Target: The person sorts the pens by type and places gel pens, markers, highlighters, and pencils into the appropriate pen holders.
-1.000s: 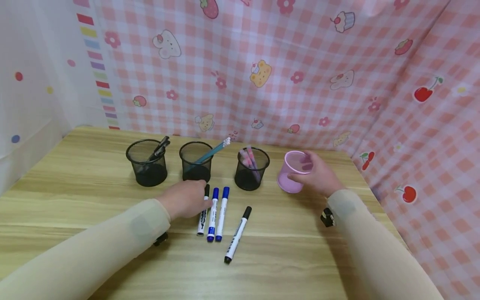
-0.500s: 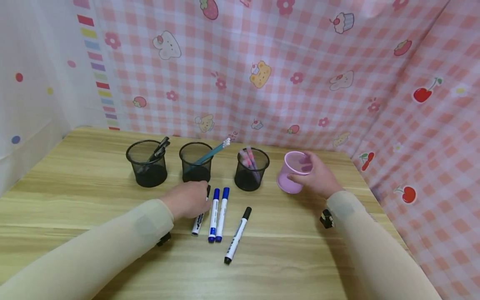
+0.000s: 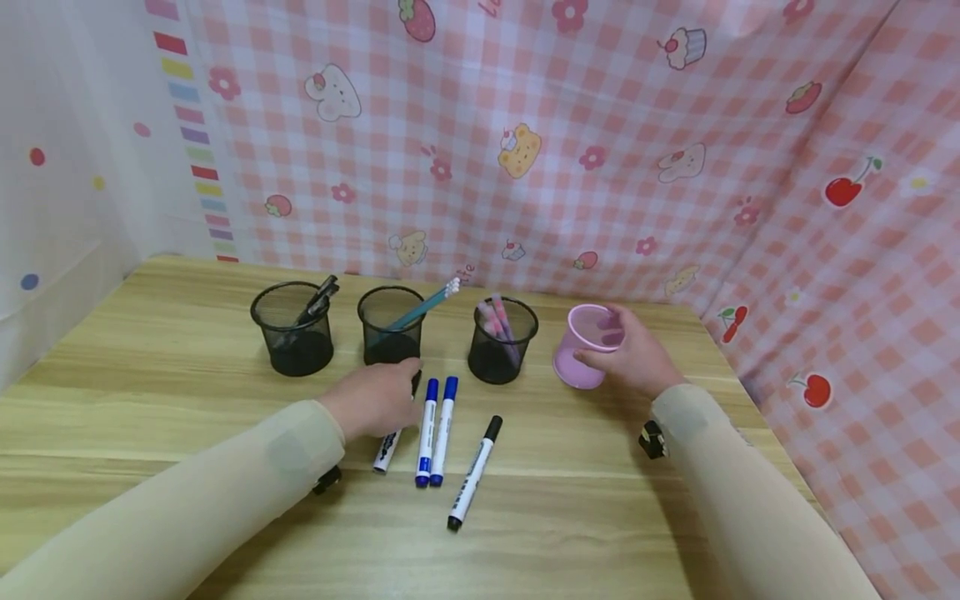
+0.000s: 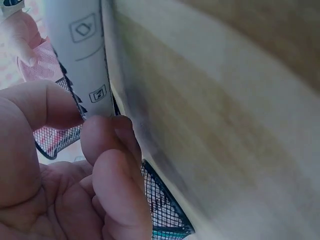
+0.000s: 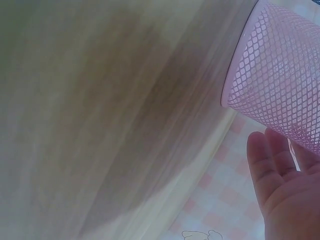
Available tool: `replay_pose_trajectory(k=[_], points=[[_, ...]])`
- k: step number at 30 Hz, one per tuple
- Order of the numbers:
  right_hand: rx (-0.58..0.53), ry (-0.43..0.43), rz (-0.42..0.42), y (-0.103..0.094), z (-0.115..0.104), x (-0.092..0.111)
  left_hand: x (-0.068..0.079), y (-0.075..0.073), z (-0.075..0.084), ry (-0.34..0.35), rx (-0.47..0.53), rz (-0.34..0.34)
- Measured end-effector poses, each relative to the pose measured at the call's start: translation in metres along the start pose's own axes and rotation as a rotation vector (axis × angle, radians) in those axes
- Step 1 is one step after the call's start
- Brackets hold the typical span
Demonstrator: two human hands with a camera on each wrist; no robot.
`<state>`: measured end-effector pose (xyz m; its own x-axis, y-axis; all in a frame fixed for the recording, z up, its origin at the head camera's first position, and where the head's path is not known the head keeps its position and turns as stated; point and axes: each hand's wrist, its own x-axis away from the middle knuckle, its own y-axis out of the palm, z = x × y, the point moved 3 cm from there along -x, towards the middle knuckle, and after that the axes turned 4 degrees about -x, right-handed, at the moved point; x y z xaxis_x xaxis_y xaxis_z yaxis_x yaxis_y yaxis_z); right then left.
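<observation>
My left hand (image 3: 377, 400) pinches a white marker (image 4: 82, 55) between thumb and fingertips, low over the table; in the head view the marker (image 3: 387, 450) lies at a slant and the hand covers its middle. Two blue-capped markers (image 3: 427, 433) lie side by side just right of it. A black-capped marker (image 3: 475, 473) lies apart, nearer the front. On the right, my right hand (image 3: 633, 350) holds a pink mesh pen holder (image 3: 576, 362) by its side, thumb in front and fingers at the far rim. The pink pen holder (image 5: 280, 70) stands upright on the table.
Three black mesh pen holders stand in a row at the back: one with black pens (image 3: 300, 346), one with teal pencils (image 3: 393, 342) behind my left hand, one with pink and purple sticks (image 3: 493, 362). A checked cloth (image 3: 465, 150) hangs behind the wooden table (image 3: 570, 517).
The marker under my left hand has swung its lower end leftward, away from the two blue-capped markers. My right hand and the pink pen holder have stayed in place.
</observation>
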<state>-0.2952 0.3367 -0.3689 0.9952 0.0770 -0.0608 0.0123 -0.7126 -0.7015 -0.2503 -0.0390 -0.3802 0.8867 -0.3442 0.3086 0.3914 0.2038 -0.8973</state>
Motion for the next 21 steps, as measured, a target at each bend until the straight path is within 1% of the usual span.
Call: replay_pose_trajectory(k=[5,10,13,18,21], points=[[0.004,0.001,0.004,0.001,0.001,0.000,0.001,-0.002,-0.003,-0.004,0.013,0.018],[0.007,0.005,0.000,0.001,0.002,-0.001,0.001,-0.005,-0.004,-0.027,0.063,0.028],[0.009,0.004,-0.001,0.002,0.002,-0.001,0.002,-0.008,-0.003,-0.026,0.093,0.042],[0.020,-0.009,0.004,0.001,0.002,-0.001,0.007,-0.012,0.000,0.001,0.175,0.071],[0.028,-0.012,0.006,0.001,0.001,0.000,0.009,-0.014,0.001,0.040,0.243,0.119]])
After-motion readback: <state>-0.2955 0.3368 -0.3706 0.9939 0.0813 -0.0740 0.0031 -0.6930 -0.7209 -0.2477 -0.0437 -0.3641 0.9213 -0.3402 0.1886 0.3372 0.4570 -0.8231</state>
